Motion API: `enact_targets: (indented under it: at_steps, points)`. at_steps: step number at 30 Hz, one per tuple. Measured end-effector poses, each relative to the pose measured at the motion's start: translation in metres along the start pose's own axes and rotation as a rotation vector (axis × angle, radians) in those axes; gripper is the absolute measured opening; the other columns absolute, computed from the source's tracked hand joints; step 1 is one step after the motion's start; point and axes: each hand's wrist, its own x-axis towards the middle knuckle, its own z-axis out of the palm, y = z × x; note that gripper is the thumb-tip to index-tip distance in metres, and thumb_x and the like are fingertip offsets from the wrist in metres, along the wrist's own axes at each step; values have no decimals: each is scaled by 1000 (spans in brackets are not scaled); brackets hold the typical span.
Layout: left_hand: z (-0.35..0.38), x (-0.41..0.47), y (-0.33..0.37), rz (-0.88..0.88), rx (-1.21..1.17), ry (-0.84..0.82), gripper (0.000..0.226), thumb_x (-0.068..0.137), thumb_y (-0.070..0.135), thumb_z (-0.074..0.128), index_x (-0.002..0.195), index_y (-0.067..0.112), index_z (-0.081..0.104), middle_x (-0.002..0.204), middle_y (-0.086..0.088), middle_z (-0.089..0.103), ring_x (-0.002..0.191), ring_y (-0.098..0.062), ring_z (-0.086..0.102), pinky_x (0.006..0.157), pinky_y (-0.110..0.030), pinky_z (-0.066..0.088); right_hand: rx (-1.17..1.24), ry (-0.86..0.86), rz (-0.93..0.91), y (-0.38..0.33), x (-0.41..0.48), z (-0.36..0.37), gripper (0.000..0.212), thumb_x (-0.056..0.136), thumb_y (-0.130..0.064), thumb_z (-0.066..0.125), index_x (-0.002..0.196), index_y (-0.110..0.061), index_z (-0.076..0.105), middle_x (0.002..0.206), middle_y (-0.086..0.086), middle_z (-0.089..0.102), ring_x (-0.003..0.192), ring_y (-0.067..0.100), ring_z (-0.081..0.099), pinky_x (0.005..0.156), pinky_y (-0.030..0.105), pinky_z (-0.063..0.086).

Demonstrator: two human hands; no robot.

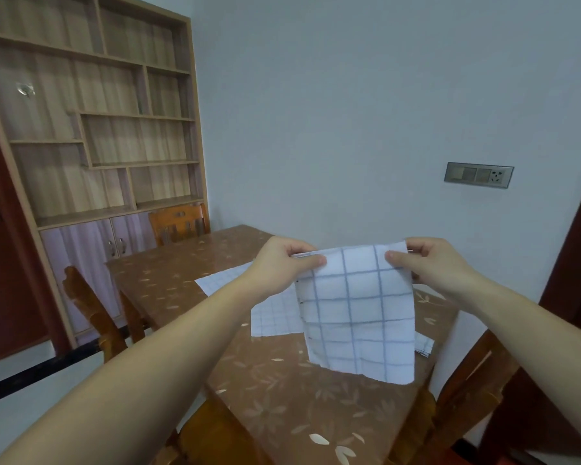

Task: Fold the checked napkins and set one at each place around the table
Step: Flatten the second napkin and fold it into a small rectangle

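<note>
A white napkin with blue checks (pixel 359 317) hangs doubled over in the air above the table (pixel 282 391). My left hand (pixel 284 263) pinches its upper left corner and my right hand (pixel 430 261) pinches its upper right corner, thumbs on the near side. Behind it, more checked napkins (pixel 272 317) lie flat on the table, partly hidden by the hanging one and by my left forearm. One edge of cloth (pixel 425 345) sticks out at the right.
Wooden chairs stand at the far end (pixel 178 223), at the left side (pixel 88 307) and at the right side (pixel 473 374) of the table. A tall shelf unit (pixel 91 129) fills the left wall. A socket panel (pixel 478 174) is on the back wall.
</note>
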Motion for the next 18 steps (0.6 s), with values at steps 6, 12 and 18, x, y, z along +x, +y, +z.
enact_targets:
  at_steps: [6, 12, 18]
  points:
    - [-3, -3, 2, -32, -189, 69, 15, 87, 23, 71, 93, 11, 78, 94, -2, 77, 94, -17, 71, 90, -36, 54, -13, -34, -28, -4, 1, 1, 16, 93, -11, 60, 94, 0, 71, 88, 15, 68, 77, 20, 63, 68, 28, 55]
    - [-4, -1, -1, -51, -286, 106, 85, 64, 73, 71, 83, -9, 61, 87, -6, 54, 78, -21, 50, 77, -38, 40, 79, -18, -28, -6, 4, 1, 26, 97, -22, 54, 99, -4, 72, 98, 18, 70, 81, 23, 66, 81, 39, 54]
    - [6, -5, 8, -168, -455, 46, 52, 79, 56, 69, 96, 7, 68, 102, -7, 70, 87, -27, 67, 85, -38, 49, 232, 88, -42, -15, 9, 5, 28, 96, -25, 57, 97, -1, 71, 92, 15, 71, 76, 22, 67, 74, 31, 57]
